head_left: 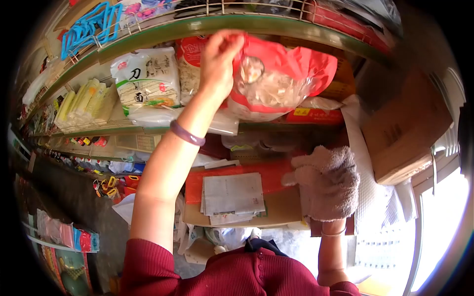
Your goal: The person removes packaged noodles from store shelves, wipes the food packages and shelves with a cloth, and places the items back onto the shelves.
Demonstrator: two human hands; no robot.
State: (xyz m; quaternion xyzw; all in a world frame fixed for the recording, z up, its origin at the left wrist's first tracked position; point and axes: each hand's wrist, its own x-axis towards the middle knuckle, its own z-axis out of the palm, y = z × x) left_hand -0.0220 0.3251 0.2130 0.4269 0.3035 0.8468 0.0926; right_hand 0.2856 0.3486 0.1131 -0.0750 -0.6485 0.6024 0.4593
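My left hand (219, 64) is raised to the upper shelf, its fingers closed on the top corner of a red bag (276, 79). The bag has a clear window with pale, flat dried food inside, perhaps wide noodles. A fluffy grey-white glove (328, 185) covers my right hand (323, 182), which hangs lower right, beside the shelf, apart from the bag. Its gloved fingers point left and look spread, with nothing between them. Left of the red bag stand another red package (191, 66) and a white-and-green noodle bag (146, 81).
Blue plastic hangers (91, 29) lie in the wire rack above. Yellow-wrapped packs (81, 103) are at the shelf's left. Below, folded papers (233, 195) rest on a cardboard box (281, 212). A brown carton (405, 128) stands at the right, by a bright opening.
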